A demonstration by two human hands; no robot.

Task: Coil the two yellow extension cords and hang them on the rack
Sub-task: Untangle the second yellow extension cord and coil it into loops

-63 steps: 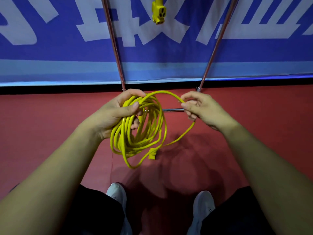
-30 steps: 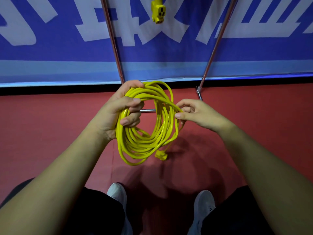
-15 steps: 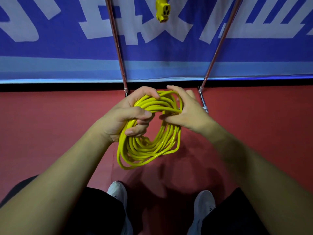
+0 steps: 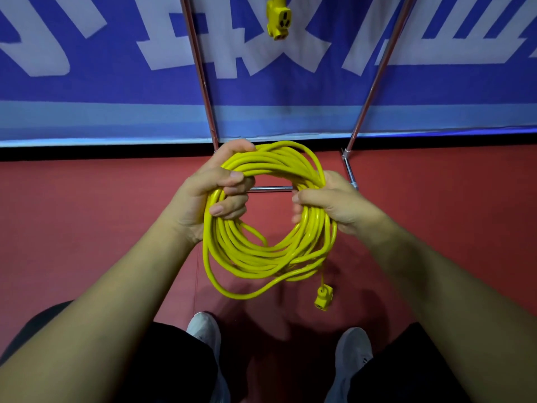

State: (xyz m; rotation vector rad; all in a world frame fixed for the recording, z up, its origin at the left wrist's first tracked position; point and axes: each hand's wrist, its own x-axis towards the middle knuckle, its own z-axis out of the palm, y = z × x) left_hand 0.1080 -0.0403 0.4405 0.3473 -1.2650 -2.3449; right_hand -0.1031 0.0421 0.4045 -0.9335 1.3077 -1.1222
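Cord [image 4: 270, 251] sits coiled in a thick yellow ring at mid-frame, held up between both hands. The left hand [image 4: 209, 196] grasps the ring's upper left side, fingers curled round the bundled strands. The right hand [image 4: 334, 205] clasps the right side, fingers wrapped through the loop. A plug [image 4: 323, 298] dangles from the coil's lower right. Behind stand two rack [image 4: 203, 82] poles over red floor [image 4: 87, 228]. A second yellow socket [image 4: 279, 20] hangs at the top centre. White shoes [image 4: 203, 330] show at the bottom.
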